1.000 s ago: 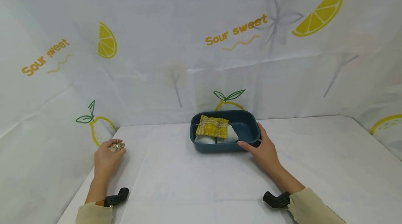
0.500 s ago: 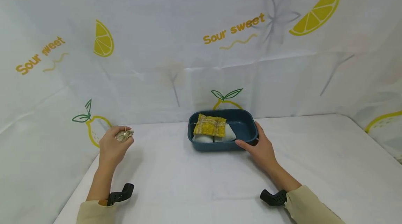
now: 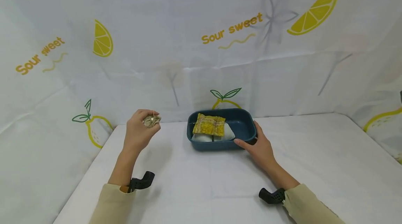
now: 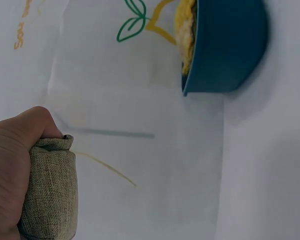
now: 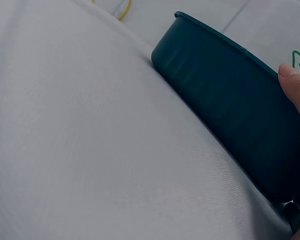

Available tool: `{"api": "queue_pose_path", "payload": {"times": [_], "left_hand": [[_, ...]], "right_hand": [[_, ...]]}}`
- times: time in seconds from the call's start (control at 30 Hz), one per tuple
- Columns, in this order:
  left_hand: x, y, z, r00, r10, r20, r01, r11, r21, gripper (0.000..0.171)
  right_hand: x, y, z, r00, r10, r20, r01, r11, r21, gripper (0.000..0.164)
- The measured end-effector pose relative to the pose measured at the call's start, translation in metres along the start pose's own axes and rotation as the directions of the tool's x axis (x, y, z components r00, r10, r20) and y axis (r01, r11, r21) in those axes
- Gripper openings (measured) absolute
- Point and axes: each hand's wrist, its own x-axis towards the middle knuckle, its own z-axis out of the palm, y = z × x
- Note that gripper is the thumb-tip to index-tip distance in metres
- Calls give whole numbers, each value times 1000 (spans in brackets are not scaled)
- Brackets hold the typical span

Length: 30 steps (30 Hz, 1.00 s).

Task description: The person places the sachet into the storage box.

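Observation:
My left hand [image 3: 136,132] holds a small grey-beige linen sachet [image 4: 51,192] above the table, left of a dark teal box. In the left wrist view, its fingers wrap around one side of the coarse cloth, and a thin string trails from the sachet. The oblong open box [image 3: 216,146] stands at the far side of the table. My right hand [image 3: 263,151] grips the box's right end, thumb on the front rim, other fingers mostly hidden behind the end wall. Inside the box, a yellow patterned sachet [image 3: 209,125] lies on two whitish bags [image 3: 227,134] at the left.
A white cloth covers the table [image 3: 188,185]. Close behind the box rises a white curtain [image 3: 144,60] printed with lemons and lettering. Black wrist mounts [image 3: 142,181] sit on both forearms.
The left hand has lifted the linen sachet from near the table's left edge and carried it right, towards the box. The right hand keeps its grip on the box. The head view shifts slightly.

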Motion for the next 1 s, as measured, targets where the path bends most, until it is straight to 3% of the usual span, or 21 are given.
{"api": "queue_pose_path", "payload": {"times": [0.17,0.57,1.0], "left_hand": [[8,21,18,997,61,42,-60,998,-24,31],[20,64,63,982,140,129,-133,989,-58,28],[29,100,114,959,195,207,-178,979,-99,31]], "right_hand": [[1,1,0,1000,-4,-3,4,1000,1,107],[2,2,0,1000,-17,-12,17,1000,4,106],[0,2,1,1000,-16,-11,16,1000,16,105]]}}
